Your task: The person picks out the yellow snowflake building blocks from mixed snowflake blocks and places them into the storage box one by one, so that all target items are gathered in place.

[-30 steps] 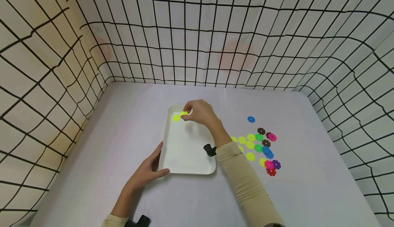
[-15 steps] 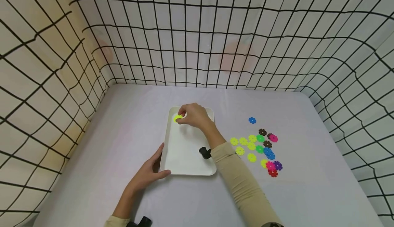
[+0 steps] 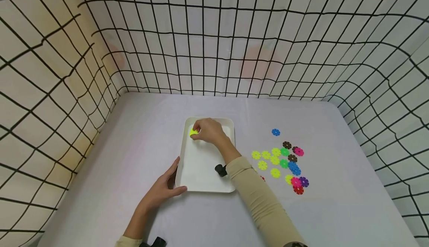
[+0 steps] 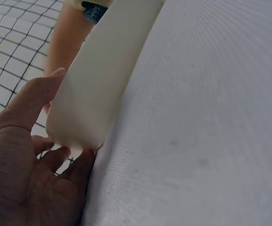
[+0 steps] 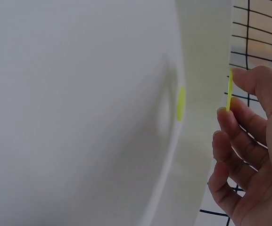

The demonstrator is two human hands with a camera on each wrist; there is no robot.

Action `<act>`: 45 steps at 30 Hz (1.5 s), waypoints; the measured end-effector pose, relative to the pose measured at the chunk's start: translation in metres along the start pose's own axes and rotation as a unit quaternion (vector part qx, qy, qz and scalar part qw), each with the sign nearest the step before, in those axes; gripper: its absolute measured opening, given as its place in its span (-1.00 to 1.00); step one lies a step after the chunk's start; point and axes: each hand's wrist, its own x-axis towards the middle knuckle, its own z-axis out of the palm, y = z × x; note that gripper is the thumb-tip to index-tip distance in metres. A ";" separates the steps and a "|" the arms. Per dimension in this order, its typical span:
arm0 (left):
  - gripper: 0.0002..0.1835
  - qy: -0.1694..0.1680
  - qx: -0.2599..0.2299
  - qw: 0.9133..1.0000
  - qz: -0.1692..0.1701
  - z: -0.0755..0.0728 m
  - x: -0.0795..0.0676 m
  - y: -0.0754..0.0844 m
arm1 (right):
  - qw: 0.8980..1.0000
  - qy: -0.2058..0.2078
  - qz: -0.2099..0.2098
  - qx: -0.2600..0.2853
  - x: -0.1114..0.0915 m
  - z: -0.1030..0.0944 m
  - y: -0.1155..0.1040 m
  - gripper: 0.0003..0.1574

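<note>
My right hand (image 3: 209, 131) is over the far left part of a white tray (image 3: 201, 169). In the right wrist view its thumb and fingers pinch a thin yellow disc (image 5: 229, 90), seen edge-on. Another yellow disc (image 5: 181, 103) lies inside the tray near its wall; in the head view yellow (image 3: 193, 132) shows at the fingertips, and I cannot tell the two discs apart there. My left hand (image 3: 164, 187) grips the tray's near left corner, thumb at the near edge and fingers along the left side. The left wrist view shows its curled fingers against the tray wall (image 4: 95, 75).
Right of the tray lie several flower-shaped discs: yellow (image 3: 275, 173), green (image 3: 283, 164), brown (image 3: 286, 145), blue (image 3: 276, 132), pink (image 3: 296, 182), purple (image 3: 304, 182) and red (image 3: 298, 190). Black wire mesh (image 3: 218, 46) surrounds the white table (image 3: 134, 139). My right sleeve (image 3: 261, 198) hides part of the table.
My right hand has moved left with its yellow disc, to over the one in the tray. More discs show beside the sleeve. My left hand stays at the tray corner.
</note>
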 end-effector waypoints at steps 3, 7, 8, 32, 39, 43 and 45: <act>0.09 -0.003 -0.006 1.000 0.007 0.000 0.000 -0.001 | 1.000 0.004 0.002 -0.008 0.002 0.006 0.002 -0.64; 0.09 -0.003 -0.010 1.000 0.017 0.000 -0.001 -0.001 | 1.000 0.009 0.000 -0.011 0.004 0.015 0.005 -0.64; 0.09 -0.003 -0.011 1.000 0.019 0.000 -0.002 -0.001 | 1.000 0.010 -0.001 -0.011 0.004 0.016 0.005 -0.64; 0.09 0.005 -0.004 1.000 0.010 0.001 0.000 -0.002 | 0.999 0.006 0.007 -0.032 0.012 0.032 0.010 -0.72; 0.09 0.002 -0.009 1.000 0.016 0.001 -0.001 0.000 | 1.000 0.011 0.006 -0.027 0.012 0.033 0.009 -0.80; 0.10 0.002 -0.008 1.000 0.012 0.001 -0.001 0.001 | 1.000 -0.004 0.002 -0.023 0.010 0.031 0.007 -0.70; 0.10 0.001 -0.009 1.000 0.013 0.001 -0.001 0.001 | 1.000 -0.018 -0.003 -0.024 0.008 0.030 0.007 -0.64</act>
